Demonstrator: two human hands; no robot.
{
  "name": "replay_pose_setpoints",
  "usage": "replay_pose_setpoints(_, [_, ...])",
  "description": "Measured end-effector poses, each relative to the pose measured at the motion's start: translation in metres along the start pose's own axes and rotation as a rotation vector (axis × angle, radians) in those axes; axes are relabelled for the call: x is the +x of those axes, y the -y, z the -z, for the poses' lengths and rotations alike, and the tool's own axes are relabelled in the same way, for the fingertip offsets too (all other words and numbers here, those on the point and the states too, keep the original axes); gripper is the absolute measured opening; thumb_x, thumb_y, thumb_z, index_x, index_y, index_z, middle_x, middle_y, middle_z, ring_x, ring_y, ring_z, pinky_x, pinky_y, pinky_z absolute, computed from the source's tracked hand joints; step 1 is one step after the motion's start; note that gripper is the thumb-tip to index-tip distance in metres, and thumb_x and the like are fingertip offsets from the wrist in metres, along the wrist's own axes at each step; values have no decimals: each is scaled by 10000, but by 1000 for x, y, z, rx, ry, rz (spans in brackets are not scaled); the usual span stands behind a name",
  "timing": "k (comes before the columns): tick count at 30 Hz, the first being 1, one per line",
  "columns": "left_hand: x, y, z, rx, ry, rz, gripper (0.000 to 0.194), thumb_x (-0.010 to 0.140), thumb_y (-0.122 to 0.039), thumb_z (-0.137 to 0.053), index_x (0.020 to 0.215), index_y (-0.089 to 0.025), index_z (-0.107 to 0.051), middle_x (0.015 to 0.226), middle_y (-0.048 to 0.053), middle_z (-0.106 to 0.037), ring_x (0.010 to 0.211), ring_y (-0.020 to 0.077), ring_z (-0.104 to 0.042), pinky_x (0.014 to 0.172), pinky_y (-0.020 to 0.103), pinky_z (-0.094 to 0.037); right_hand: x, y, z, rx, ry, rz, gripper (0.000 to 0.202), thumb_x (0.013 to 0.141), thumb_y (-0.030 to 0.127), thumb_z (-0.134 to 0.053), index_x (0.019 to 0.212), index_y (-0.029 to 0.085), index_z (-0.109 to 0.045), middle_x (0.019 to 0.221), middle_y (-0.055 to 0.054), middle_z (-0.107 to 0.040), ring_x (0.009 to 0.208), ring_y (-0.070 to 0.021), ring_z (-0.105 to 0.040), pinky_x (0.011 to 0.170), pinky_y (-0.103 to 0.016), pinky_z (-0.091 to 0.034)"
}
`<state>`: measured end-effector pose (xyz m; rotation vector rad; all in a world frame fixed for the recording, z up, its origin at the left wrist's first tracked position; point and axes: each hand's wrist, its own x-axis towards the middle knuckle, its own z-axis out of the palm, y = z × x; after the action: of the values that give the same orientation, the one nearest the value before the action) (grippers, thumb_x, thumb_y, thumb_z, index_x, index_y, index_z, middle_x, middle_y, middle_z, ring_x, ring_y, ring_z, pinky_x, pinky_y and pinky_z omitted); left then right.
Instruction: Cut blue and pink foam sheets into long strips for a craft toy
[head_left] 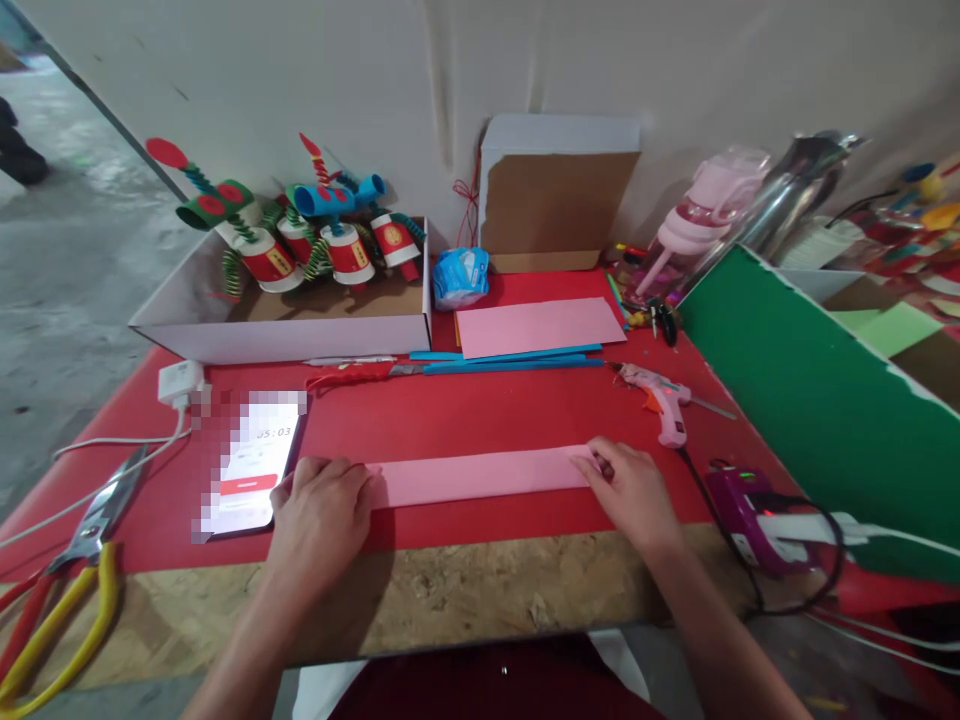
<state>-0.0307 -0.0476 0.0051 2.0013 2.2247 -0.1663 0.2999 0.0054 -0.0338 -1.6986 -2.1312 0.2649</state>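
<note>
A long pink paper strip lies across the red tabletop in front of me. At its left end is my left hand, fingers curled and pressed on the paper. My right hand pinches the strip's right end between thumb and fingers. Just left of my left hand, a phone lies face up with its screen lit. Beyond my right hand rests a pink hot glue gun with a dark cord.
A white box of paper-cup figures stands back left. Pink paper, blue strips and a red-handled cutter lie mid-table. Large scissors lie left. A green-sided box and purple power socket stand right.
</note>
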Motion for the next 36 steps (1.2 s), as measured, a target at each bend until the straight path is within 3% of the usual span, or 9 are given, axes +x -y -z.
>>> replay_pose_setpoints(7, [0,6,-9,4,-25,-2,429,977,-313,-302,898,-209,-710,935,101,-686,984,323,-524,742,442,-406,0,-2,1,70,-19,-30,403,940,505,-431,668,229,-544,566,3,-548,555,-166,-512,596,-281,-347])
replay_pose_setpoints(14, [-6,10,-17,55,-51,-44,481,990,-321,-237,953,-219,-706,900,125,-655,963,330,-506,740,453,-402,-10,-5,10,184,29,-55,261,938,420,-498,820,232,-636,768,-36,-678,740,-204,-620,707,-310,-436])
replay_pose_setpoints(27, [-3,20,-17,79,-42,-142,443,964,-333,-280,946,-220,-707,892,130,-653,917,338,-517,725,455,-420,-6,4,3,-5,0,-30,277,967,380,-445,761,221,-542,640,-6,-582,635,-185,-531,674,-303,-349])
replay_pose_setpoints(36, [-2,15,-17,86,-72,-87,455,966,-335,-262,884,-235,-698,888,123,-656,932,330,-509,690,443,-414,-5,8,1,-8,-14,-42,266,965,361,-441,750,221,-513,623,4,-550,627,-179,-506,664,-297,-320])
